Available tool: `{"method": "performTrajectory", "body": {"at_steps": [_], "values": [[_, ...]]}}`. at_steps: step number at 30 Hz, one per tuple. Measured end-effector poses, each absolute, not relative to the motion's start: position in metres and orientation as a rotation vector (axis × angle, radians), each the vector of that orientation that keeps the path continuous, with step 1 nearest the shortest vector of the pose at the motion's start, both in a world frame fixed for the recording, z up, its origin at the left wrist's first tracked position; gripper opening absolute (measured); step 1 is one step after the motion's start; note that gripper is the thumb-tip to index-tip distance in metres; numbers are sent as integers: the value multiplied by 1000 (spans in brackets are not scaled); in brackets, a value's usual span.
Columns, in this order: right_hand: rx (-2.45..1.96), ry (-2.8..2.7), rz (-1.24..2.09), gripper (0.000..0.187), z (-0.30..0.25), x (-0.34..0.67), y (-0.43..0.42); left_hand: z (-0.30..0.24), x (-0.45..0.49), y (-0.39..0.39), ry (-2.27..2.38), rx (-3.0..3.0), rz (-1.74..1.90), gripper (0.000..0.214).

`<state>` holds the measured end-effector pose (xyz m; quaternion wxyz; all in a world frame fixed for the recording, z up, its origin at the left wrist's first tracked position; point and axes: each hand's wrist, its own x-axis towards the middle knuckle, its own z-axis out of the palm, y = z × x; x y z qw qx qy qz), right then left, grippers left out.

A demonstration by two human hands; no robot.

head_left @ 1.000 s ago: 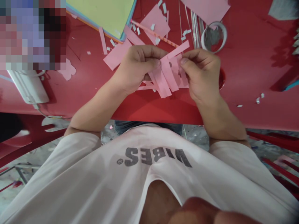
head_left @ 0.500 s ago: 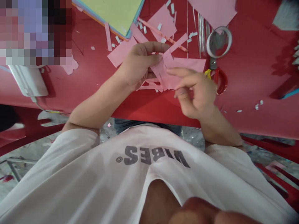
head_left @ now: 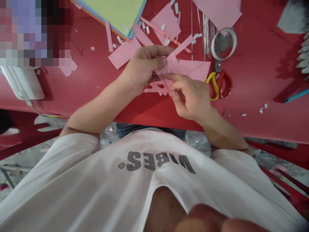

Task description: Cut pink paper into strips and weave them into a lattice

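Between my hands are joined pink paper strips (head_left: 172, 60), held above the red table. My left hand (head_left: 147, 62) is closed, thumb and fingers pinching the strips near their crossing. My right hand (head_left: 190, 93) pinches the lower end of a strip between thumb and forefinger. One strip sticks out up and to the right past my left fingertips. Behind my hands lies a larger pink paper sheet (head_left: 198, 69), and under them are loose pink scraps (head_left: 154, 90). How the strips are joined is partly hidden by my fingers.
Scissors (head_left: 213, 86) with yellow and red handles lie right of my right hand, touching a roll of tape (head_left: 233, 48). A pink pencil (head_left: 166, 34), thin silvery sticks (head_left: 206, 38) and stacked coloured paper (head_left: 113, 13) lie beyond. A white power bank (head_left: 26, 83) sits at left.
My right hand has moved left to the strips, and its thumb and forefinger have closed on the lower end. My left hand keeps its pinch. The view has shifted slightly.
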<state>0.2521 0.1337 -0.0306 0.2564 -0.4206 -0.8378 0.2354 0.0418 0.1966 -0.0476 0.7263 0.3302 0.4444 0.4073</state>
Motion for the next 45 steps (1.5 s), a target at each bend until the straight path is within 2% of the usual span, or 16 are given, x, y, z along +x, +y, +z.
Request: {"method": "performTrajectory", "body": {"at_steps": [16, 24, 33, 38, 45], "values": [[-1104, -2134, 573, 18, -30, 252, 138, -46, 42, 195, 893, 786, 961, 24], [-1247, -2063, 651, 23, -30, 257, 136, -45, 42, 194, 902, 837, 960, 24], [-1405, -1717, 640, 31, -32, 256, 147, -41, 43, 195, 921, 730, 894, 23], [-1355, -1429, 842, 25, -51, 261, 167, -42, 45, 192, 862, 744, 914, 19], [-1332, -1290, 1060, 27, -62, 258, 169, -38, 48, 186, 983, 1066, 957, 14]]}}
